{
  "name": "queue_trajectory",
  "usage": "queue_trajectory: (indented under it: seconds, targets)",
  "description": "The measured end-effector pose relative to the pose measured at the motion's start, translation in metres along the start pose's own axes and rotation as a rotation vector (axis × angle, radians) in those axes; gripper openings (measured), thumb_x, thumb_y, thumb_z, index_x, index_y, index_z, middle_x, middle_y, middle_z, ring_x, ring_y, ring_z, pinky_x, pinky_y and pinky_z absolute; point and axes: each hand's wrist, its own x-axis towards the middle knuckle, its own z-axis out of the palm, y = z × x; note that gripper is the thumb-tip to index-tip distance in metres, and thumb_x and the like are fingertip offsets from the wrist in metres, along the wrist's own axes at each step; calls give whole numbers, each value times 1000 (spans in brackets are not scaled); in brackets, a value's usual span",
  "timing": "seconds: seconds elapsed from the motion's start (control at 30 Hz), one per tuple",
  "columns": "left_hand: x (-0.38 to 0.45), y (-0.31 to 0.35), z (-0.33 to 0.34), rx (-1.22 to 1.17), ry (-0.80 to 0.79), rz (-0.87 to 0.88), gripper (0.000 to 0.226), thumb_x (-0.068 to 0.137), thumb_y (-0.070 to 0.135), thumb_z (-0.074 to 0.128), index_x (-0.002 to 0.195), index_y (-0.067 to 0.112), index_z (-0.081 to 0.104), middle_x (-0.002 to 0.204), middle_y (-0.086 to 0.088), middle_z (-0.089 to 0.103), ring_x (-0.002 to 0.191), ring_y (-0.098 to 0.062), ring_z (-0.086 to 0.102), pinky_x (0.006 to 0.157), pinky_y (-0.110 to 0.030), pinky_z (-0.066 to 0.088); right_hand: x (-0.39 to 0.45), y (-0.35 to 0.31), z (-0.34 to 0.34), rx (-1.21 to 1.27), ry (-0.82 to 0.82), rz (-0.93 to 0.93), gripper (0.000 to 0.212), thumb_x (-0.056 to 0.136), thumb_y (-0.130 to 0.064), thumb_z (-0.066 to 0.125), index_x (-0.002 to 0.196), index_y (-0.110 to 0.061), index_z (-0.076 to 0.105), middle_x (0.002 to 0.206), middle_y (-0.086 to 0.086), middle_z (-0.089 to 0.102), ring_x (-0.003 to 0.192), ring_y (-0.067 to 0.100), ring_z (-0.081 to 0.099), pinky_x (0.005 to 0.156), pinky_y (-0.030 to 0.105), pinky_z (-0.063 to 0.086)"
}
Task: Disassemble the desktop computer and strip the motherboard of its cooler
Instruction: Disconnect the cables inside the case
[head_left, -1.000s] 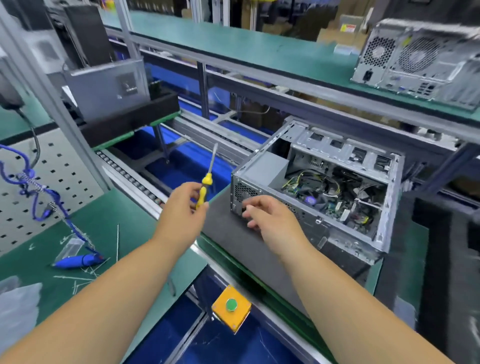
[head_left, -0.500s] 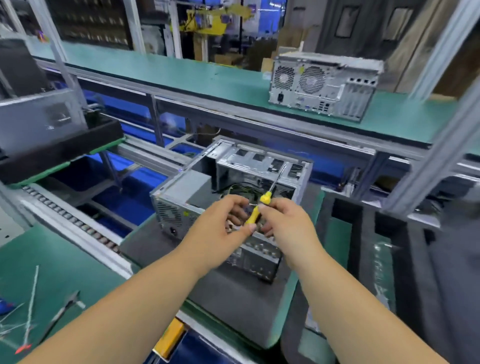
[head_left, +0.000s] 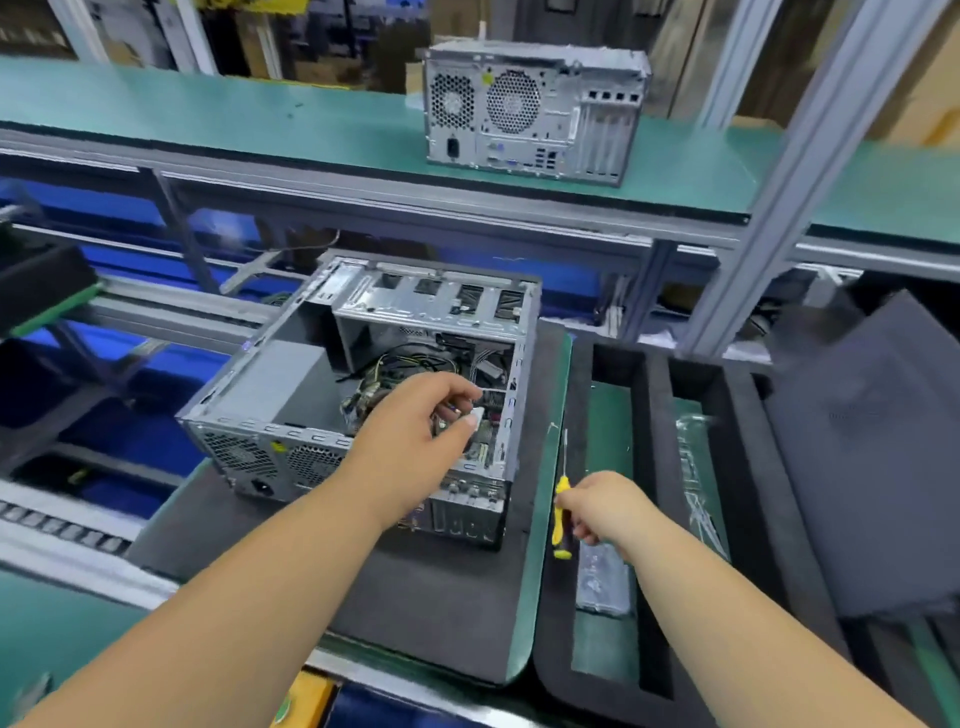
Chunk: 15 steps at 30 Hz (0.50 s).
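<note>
The fingers (head_left: 470, 402) of the left hand (head_left: 415, 441) are bent and reach down into the open grey metal computer case (head_left: 291, 395). The thumb and first finger pinch something small and white, but it is too blurry to say what. The fingers of the right hand (head_left: 597, 506) are curled round the yellow and black handle of a thin screwdriver (head_left: 562, 499). Its metal tip points up and away. The right hand is just beside the case, over a black foam tray (head_left: 654, 441) with green slots. The case lies on its side on a dark grey mat (head_left: 415, 613) on the green bench (head_left: 62, 639). Wires and a board show inside it. A second grey computer tower (head_left: 530, 111) stands on the far green shelf (head_left: 260, 117).
</note>
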Motion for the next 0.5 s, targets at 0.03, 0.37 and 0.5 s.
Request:
queue_trajectory:
  seconds: [0.03,0.37,0.5]
  targets:
    - [3,-3,-3,-1,-10,7,22,89,20,63,105,36,63,97,21,56,88,1,55,73,-6,40,4,0,7,-18,-15,36,17,89,-12,55,75,-2,58,66,14,61,51,22,53,51,24,44]
    - [27,-40,-33,-43,-134,26,21,88,23,62,98,41,64,95,21,58,89,-2,58,76,-14,44,19,-16,47,-206,30,216,32,89,-16,53,59,-7,57,73,13,66,64,28,61,79,34,57]
    - [36,-52,-44,-58,-145,47,19,89,24,62,98,40,64,95,24,57,85,-1,57,75,-21,49,17,-17,51,-252,19,237,22,87,-16,55,66,-10,56,77,13,66,71,28,64,79,35,56]
